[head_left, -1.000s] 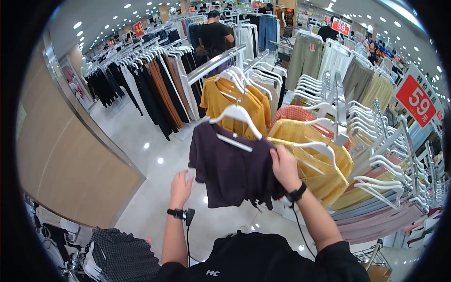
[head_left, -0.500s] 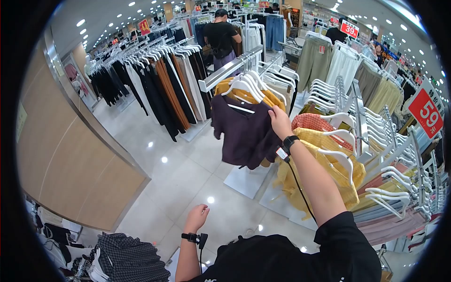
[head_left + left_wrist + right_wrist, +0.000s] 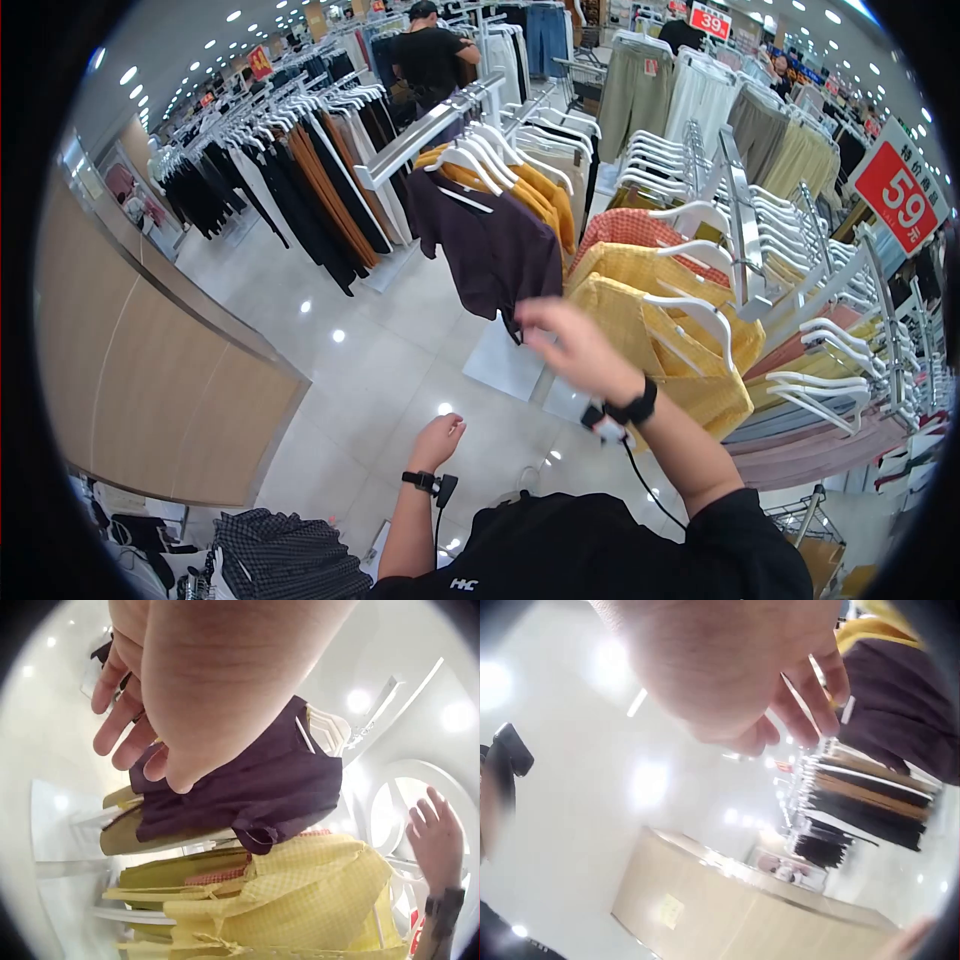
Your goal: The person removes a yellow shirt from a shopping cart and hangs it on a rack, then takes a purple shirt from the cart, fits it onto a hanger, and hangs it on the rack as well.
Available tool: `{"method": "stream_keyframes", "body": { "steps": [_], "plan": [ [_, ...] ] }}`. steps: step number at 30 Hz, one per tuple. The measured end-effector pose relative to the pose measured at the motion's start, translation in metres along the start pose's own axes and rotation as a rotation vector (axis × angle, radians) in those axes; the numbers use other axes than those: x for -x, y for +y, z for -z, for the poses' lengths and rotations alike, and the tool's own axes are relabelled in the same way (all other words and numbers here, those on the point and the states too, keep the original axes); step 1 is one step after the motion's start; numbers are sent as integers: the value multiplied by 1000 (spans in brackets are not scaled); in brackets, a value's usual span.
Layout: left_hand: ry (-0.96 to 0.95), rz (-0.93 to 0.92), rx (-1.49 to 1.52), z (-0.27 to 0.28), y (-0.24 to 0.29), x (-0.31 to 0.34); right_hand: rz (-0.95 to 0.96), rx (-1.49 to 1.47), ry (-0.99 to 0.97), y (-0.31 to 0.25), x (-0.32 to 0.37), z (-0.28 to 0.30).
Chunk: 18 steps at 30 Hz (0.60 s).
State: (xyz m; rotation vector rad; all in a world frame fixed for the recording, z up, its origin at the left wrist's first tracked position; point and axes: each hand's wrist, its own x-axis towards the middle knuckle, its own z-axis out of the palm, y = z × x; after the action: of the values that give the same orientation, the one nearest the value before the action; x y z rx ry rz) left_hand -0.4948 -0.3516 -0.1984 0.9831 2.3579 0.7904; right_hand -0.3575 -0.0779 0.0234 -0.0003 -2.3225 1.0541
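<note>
A dark purple short-sleeved top (image 3: 488,240) hangs on a white hanger (image 3: 468,168) at the near end of a metal rail, in front of mustard-yellow tops (image 3: 545,196). My right hand (image 3: 572,340), blurred in the head view, overlaps the top's lower hem there; the left wrist view shows this hand (image 3: 439,844) with fingers spread and nothing in them. Low in front of my body is my left hand (image 3: 438,440), its fingers loosely bent and holding nothing. The purple top (image 3: 247,784) shows beyond that hand in the left wrist view.
To the right, yellow checked tops (image 3: 650,340) and an orange checked one (image 3: 640,236) hang from another rail beside white hangers (image 3: 825,390). Dark and brown trousers (image 3: 315,185) line a rack at the left, past a wooden panel (image 3: 170,370). A person (image 3: 432,60) stands behind the rails.
The purple top went from in front of me to the rail's end, and my right hand has let go of it and drawn back. My left hand has lowered toward my body.
</note>
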Motion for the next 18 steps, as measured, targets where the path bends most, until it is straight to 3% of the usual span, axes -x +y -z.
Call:
{"method": "stream_keyframes", "body": {
  "steps": [1,3,5,6,8,9,12,13,18],
  "plan": [
    [3,-72,56,-3,11,-10,34,-11,-85,9,38,-8],
    [-13,-148,142,-2,19,-42,-305,-118,-417,35,114,-19],
    [4,-162,237,16,43,-88,-621,-102,-569,90,214,-29],
    [62,-253,359,16,33,-131,-712,-16,-510,109,269,-28],
    [140,-391,577,49,66,-193,-989,124,-463,127,363,-10],
    [175,-354,543,65,74,-226,-1031,235,-419,133,412,-3],
    [505,-322,165,97,117,-281,-1417,336,-335,132,520,15],
    [493,-287,132,105,134,-286,-1458,323,-276,128,547,16],
    [334,-275,-155,113,155,-315,-1517,297,-96,93,527,0]
  ]
}}
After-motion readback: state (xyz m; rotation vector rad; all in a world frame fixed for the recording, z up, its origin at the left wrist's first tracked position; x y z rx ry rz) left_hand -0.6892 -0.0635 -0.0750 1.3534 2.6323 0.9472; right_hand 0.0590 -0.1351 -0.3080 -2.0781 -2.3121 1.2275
